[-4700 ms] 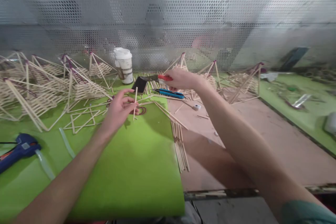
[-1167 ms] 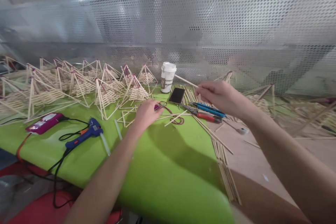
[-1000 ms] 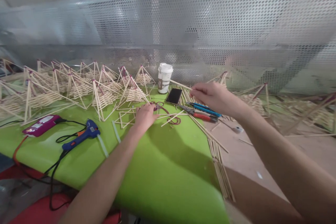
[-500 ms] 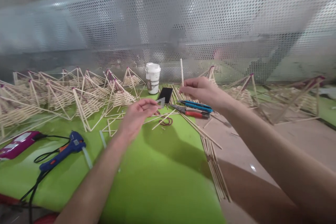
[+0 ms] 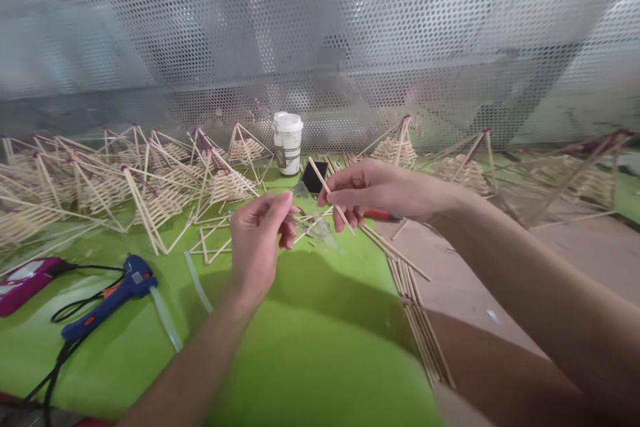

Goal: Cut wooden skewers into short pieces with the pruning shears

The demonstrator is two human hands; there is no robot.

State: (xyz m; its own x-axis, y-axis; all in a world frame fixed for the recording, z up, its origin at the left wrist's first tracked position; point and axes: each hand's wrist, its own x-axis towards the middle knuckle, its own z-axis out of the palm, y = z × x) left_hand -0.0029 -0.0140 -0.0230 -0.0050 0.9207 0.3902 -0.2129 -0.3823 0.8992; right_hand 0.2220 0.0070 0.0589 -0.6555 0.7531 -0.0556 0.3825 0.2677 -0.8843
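Observation:
My right hand (image 5: 373, 192) pinches a thin wooden stick (image 5: 320, 179) that slants up to the left from my fingers. My left hand (image 5: 260, 240) is closed on a small clear triangular piece (image 5: 313, 225), which looks like a set square and is blurred. The two hands are close together above the green mat (image 5: 300, 347), the stick just above the clear piece. Loose sticks and a flat stick square (image 5: 213, 247) lie on the mat under and beside my hands.
A lidded paper cup (image 5: 288, 143) and a dark phone (image 5: 315, 177) stand behind my hands. Stick pyramids (image 5: 150, 180) crowd the left and back. A blue glue gun (image 5: 113, 288) with cable, a pink device (image 5: 23, 277), red-handled pliers (image 5: 383, 216) and a row of sticks (image 5: 417, 323) lie around.
My right hand laid down the red-handled pliers and took up a stick. My left hand picked the clear triangle off the mat. Both hands have come together nearer to me.

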